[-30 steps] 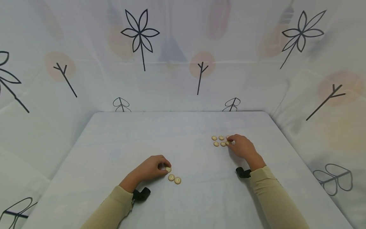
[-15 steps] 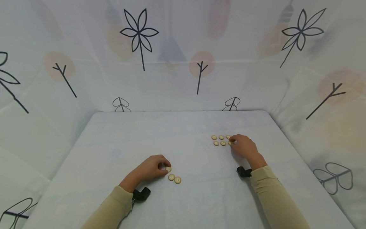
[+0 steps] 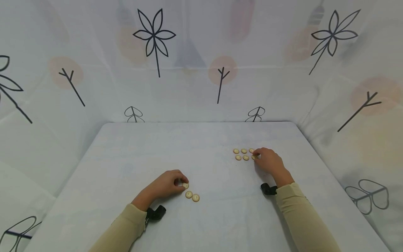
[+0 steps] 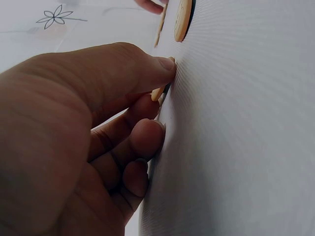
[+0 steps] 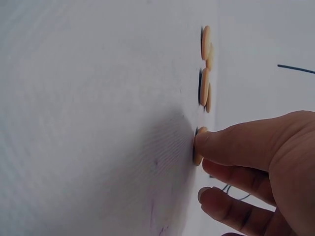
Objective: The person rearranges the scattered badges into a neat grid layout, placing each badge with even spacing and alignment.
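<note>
Nine round buttons are showing at the white surface (image 3: 217,224), in two groups. The left hand (image 3: 167,183) is pinching one button (image 3: 185,186) between thumb and finger; two loose buttons (image 3: 196,198) are lying just beside it, near each other. Farther off, six buttons are standing in two rows of three. The right hand (image 3: 269,161) is pinching the nearer row's end button (image 3: 253,157); the other five buttons (image 3: 244,151) are lying flat. Two beige sleeves (image 3: 310,220) are covering the forearms.
</note>
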Available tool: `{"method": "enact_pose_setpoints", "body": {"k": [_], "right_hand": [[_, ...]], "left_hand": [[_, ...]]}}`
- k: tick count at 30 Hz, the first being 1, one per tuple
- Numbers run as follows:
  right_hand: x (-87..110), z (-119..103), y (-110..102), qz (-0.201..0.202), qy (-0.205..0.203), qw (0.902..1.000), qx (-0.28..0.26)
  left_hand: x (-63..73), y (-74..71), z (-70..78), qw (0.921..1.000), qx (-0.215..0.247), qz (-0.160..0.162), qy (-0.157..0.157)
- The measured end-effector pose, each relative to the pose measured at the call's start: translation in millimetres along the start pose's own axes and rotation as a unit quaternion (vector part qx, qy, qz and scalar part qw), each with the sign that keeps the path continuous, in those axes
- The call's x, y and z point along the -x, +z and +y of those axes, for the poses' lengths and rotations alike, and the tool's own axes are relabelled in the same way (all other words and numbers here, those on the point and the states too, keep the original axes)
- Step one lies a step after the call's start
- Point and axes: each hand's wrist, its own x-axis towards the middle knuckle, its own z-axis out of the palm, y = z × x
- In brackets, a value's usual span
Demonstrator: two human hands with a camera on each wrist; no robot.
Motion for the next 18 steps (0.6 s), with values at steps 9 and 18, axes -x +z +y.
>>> {"method": "enact_pose_setpoints", "body": {"k": [9,18], "right_hand": [[4.9,-8.7,-2.4,0.01,-0.015,0.9998,-0.003],[10.4,-22.7,-5.1,0.011,-0.027,0.9994,-0.018]], "left_hand": [[0.5,-1.0,0.7,1.0,0.001,-0.002,-0.005],[0.9,-1.2,0.5,1.0,0.003,-0.001,-0.004]]}}
